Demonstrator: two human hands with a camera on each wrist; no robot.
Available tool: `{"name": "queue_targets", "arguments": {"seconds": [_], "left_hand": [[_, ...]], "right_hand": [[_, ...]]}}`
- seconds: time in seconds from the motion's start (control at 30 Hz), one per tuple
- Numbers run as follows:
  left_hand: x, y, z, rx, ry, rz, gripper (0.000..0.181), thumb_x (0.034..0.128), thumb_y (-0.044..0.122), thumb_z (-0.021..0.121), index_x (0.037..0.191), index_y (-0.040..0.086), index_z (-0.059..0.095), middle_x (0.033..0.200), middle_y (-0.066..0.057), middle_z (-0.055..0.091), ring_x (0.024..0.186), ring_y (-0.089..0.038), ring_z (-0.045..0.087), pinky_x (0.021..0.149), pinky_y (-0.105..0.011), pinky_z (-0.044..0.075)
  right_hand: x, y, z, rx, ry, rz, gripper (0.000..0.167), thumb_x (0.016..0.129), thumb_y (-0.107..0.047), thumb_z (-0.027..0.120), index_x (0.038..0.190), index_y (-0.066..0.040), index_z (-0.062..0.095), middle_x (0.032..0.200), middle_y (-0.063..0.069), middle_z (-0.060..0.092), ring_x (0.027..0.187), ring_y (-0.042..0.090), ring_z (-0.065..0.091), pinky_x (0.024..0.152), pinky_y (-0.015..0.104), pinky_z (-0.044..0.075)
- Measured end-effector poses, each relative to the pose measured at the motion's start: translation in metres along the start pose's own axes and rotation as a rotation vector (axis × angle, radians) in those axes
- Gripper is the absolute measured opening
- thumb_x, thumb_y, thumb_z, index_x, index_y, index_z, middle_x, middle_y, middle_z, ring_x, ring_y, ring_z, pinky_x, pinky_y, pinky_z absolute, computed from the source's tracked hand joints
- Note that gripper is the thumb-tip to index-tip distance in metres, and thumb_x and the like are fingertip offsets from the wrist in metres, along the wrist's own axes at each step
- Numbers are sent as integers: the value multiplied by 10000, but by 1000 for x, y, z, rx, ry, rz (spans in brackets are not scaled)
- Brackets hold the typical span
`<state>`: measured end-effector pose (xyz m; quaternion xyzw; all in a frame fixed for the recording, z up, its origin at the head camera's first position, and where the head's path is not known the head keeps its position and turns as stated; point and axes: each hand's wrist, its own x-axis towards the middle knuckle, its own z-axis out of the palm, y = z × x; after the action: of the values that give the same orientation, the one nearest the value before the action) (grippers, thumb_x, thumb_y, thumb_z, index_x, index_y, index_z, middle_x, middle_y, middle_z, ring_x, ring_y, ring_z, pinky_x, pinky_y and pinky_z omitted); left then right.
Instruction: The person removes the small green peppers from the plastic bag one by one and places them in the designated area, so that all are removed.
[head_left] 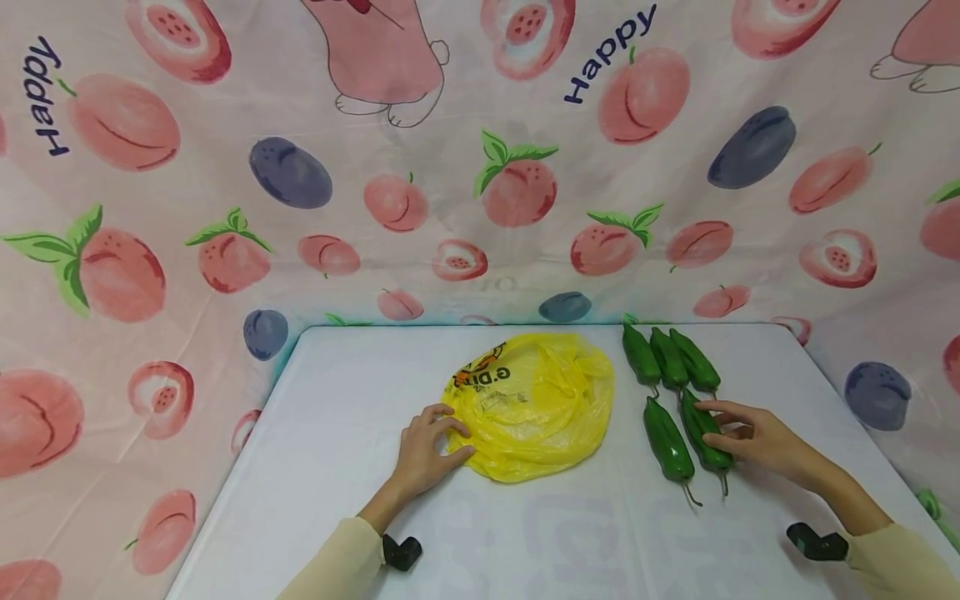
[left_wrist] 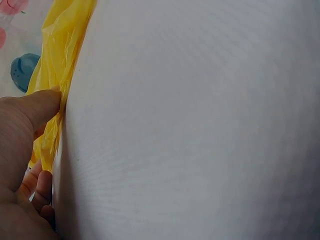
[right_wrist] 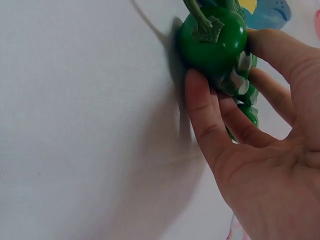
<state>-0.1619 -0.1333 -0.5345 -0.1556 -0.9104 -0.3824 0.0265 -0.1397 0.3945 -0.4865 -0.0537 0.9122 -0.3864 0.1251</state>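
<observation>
A crumpled yellow plastic bag (head_left: pixel 540 417) with dark print lies flat on the white table. My left hand (head_left: pixel 427 450) rests at its left edge with fingers spread and bent. In the left wrist view the thumb (left_wrist: pixel 47 102) touches the yellow plastic (left_wrist: pixel 62 45). To the right, my right hand (head_left: pixel 757 437) has its fingers around a green pepper (head_left: pixel 701 429) that lies on the table. The right wrist view shows that pepper's stem end (right_wrist: pixel 212 37) between the fingers (right_wrist: pixel 200 97). Beside it lies another green pepper (head_left: pixel 667 442).
Behind the front pair, more green peppers (head_left: pixel 669 358) lie side by side near the table's back edge. A cloth printed with peaches (head_left: pixel 517 192) hangs behind the white table (head_left: pixel 337 375). Each wrist wears a black device (head_left: pixel 403 552).
</observation>
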Motion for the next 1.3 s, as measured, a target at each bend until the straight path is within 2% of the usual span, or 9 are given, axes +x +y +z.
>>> {"name": "queue_targets", "arguments": {"seconds": [0.33,0.47,0.67,0.77,0.97,1.1,1.2,1.3], "left_hand": [[0,1,-2,-2,-9,-19,172,869,311,838,979,238,728,1350,-77,561,1224,-328,494,947,-521,322],[1,1,-2,3,-11,-22,166,866,302,842,968,238,727,1339,-72,563,1215,-319,498,951,-524,321],[2,4,-4,7,-22,-20,164,860,284,847,960,227,730,1330,-83,562,1190,-317,501,957,-539,325],[3,5,-4,10,-22,-20,163,856,281,851,952,232,729,1324,-84,565,1184,-320,503,960,-547,330],[5,5,-6,7,-29,-10,164,860,285,848,958,242,723,1324,-80,566,1203,-321,511,985,-581,334],[4,5,-9,-33,-23,-11,172,864,276,846,984,238,729,1329,-81,572,1146,-291,551,1006,-600,335],[4,4,-11,-67,-20,-10,203,867,277,845,1027,230,730,1325,-60,576,1076,-247,573,986,-561,355],[4,2,-13,-94,-19,17,259,869,269,844,1090,210,722,1306,-38,581,1072,-219,578,966,-500,424]], "right_hand": [[-1,0,-1,28,-7,-38,618,963,-271,738,1471,-15,498,1330,318,558,1065,383,648,723,329,564],[-2,1,-2,52,-13,-71,601,969,-236,729,1467,1,491,1294,321,571,1031,359,659,694,337,569],[-3,1,-4,70,-27,-72,596,972,-224,726,1467,4,482,1276,306,577,999,301,667,692,339,578],[-3,0,-5,79,-41,-85,597,975,-203,721,1472,13,469,1273,308,575,1003,312,669,696,340,580],[-5,-4,-11,62,-65,-106,615,965,-170,730,1474,30,448,1246,298,594,999,340,682,693,341,584],[-6,-12,-20,18,-70,-135,622,965,-165,727,1481,29,439,1239,285,615,1001,350,681,706,353,585],[-7,-18,-25,-18,-68,-146,624,967,-176,726,1486,17,438,1254,294,612,1008,348,680,724,391,586],[-8,-23,-30,-45,-49,-153,619,965,-181,730,1484,0,444,1262,304,606,1002,340,683,741,462,588]]}}
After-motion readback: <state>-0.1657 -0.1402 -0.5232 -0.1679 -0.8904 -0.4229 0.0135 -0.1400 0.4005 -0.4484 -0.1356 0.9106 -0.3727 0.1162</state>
